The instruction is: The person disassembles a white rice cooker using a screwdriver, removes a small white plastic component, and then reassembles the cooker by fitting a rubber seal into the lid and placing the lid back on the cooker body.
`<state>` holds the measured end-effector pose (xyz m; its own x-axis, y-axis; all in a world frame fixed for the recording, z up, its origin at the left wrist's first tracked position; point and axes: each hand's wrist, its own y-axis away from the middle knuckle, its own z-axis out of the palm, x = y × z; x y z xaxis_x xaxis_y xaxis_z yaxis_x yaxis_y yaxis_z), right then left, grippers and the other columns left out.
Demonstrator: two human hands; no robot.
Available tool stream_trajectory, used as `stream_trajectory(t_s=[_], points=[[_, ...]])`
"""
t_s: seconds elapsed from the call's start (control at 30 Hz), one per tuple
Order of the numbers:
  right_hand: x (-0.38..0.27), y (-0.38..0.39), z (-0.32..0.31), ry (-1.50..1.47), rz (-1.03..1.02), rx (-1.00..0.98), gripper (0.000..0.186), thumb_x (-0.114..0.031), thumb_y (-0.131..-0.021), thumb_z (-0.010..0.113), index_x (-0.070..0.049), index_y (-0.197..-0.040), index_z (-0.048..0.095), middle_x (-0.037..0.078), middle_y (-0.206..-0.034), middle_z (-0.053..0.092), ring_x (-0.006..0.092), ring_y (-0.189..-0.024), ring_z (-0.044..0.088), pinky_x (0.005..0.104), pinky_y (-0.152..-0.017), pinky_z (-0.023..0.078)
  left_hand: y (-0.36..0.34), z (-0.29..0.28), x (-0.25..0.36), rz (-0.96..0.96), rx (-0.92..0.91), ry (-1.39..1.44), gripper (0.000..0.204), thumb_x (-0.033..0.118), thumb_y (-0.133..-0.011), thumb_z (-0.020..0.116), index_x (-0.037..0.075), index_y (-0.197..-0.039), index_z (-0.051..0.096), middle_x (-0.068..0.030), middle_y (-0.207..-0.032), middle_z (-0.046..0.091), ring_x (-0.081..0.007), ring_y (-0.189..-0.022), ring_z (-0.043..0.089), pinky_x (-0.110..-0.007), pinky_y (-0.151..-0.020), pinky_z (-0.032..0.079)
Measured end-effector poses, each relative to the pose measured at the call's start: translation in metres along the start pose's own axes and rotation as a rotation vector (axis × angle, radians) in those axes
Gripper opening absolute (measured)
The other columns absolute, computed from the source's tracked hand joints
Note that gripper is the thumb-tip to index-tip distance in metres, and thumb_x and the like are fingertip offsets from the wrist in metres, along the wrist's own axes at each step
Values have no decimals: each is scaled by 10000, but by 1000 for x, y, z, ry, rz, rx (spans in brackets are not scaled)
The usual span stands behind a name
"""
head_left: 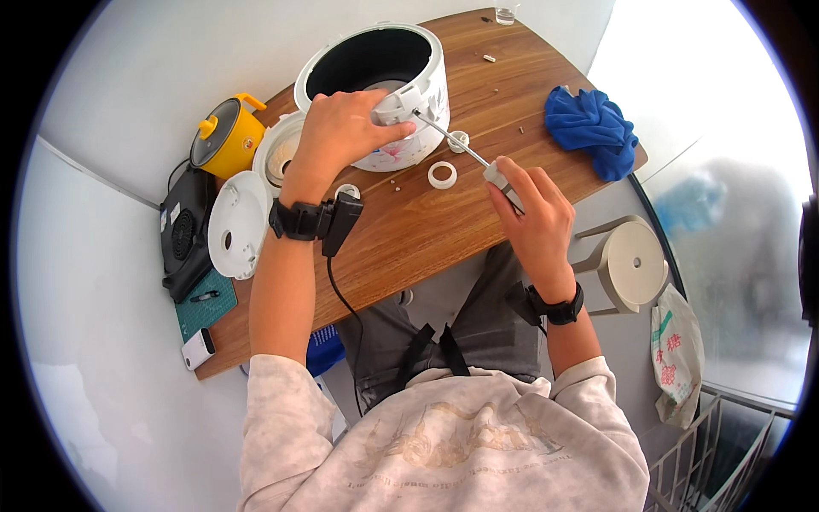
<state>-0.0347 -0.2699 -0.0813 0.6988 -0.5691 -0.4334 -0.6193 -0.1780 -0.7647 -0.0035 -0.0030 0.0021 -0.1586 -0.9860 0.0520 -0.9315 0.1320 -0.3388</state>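
A white rice cooker body (437, 94) with a dark inside stands on the wooden table (401, 235). My left hand (351, 128) grips its near rim beside a white latch-like part, thumb stretched along the outside. My right hand (537, 205) is closed round the grey handle of a screwdriver (461, 145). The long shaft slants up to the left, its tip at a small dark spot on that part. Whether a screw sits there is too small to tell. Close by lie a white ring (442, 176) and a small white round fitting (458, 141).
At the left are a white lid cover (235, 226), a yellow pot (229, 141), a black appliance (183, 226), a green mat (220, 299) and a white device (198, 348). A blue cloth (591, 132) lies right, above a stool (633, 260). A clear cup (506, 12) stands far back.
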Motion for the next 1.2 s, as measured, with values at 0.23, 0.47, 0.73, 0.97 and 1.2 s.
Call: stream_trajectory(t_s=[0.23,0.47,0.73,0.97,1.2], points=[[4,-13,-9,36,-41,-33,333,-135,-814,815,-129,-1127,702,36,-815,629,217,-706,635,341,-587,496,0,0,1,-6,2,-30,523,591,-831,730,174,-1143,770,-62,-870,769,-257,-808,727,-368,-702,498],[-2,-26,-20,-139,63,-155,267,-144,-863,789,-68,-1080,653,80,-894,703,294,-738,669,350,-624,514,-2,-6,2,-37,-57,63,477,554,-832,736,175,-1121,768,-78,-885,769,-266,-841,734,-387,-728,530],[-12,-4,-6,-1256,1009,-554,178,-260,-1033,631,-107,-1087,557,59,-795,605,109,-547,506,258,-490,388,-1,-6,1,-22,-53,104,458,518,-826,750,158,-1109,766,-87,-885,768,-270,-846,734,-372,-758,538],[-50,8,1,-1987,1414,-518,274,-390,-1079,517,-130,-1146,571,-17,-770,475,54,-510,360,216,-439,253,-2,-11,4,-23,-94,104,460,533,-832,729,176,-1120,766,-72,-881,769,-278,-833,727,-392,-741,520],[-32,11,-1,-1658,1279,-540,261,-369,-1074,523,-120,-1131,573,2,-737,521,61,-516,394,220,-440,255,-2,-9,2,-41,-87,77,455,544,-827,731,176,-1092,769,-57,-854,768,-263,-823,728,-370,-733,514]])
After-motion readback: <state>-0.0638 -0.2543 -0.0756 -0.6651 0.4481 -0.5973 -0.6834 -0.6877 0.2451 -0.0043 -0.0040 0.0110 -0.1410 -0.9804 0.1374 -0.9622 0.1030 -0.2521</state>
